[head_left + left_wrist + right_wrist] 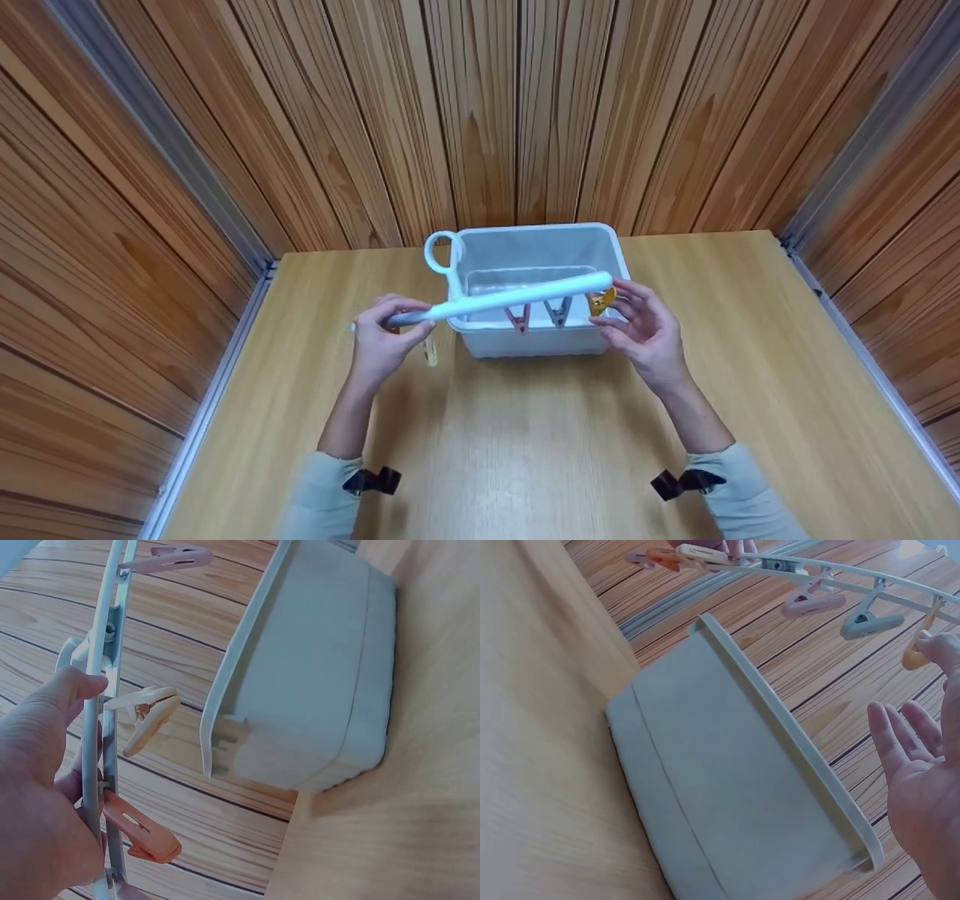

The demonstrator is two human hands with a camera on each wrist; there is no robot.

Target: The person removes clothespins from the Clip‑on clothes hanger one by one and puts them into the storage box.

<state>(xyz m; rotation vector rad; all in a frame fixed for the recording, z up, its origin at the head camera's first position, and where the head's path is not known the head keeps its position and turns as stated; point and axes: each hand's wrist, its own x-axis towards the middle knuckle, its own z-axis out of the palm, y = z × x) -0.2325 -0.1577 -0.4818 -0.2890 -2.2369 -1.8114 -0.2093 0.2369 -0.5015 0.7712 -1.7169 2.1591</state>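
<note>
Left hand (381,341) grips one end of the clip hanger (525,295), above the basket (532,346); table (525,450) extends past both basket sides; right hand (648,334) touches the yellow clip (598,304); cannot tell whether pinched.

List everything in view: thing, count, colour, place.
Wood-grain table: one, light tan, lower middle.
Rectangular plastic bin: one, pale grey, on the table.
Long plastic clip hanger with ring hook: one, pale blue, held over the bin's front.
Small plastic clothespins: six (two pink, orange, cream, grey, yellow), on the hanger.
Wood-plank walls: three, brown, back and both sides.
Metal rails: at least four, grey, wall corners and table sides.
Fabric sleeves: two, pale grey-green, bottom edge.
Wrist straps: two, black, on the sleeves.
Left hand: one, bare, gripping hanger's left end.
Right hand: one, bare, touching the yellow clothespin.
</note>
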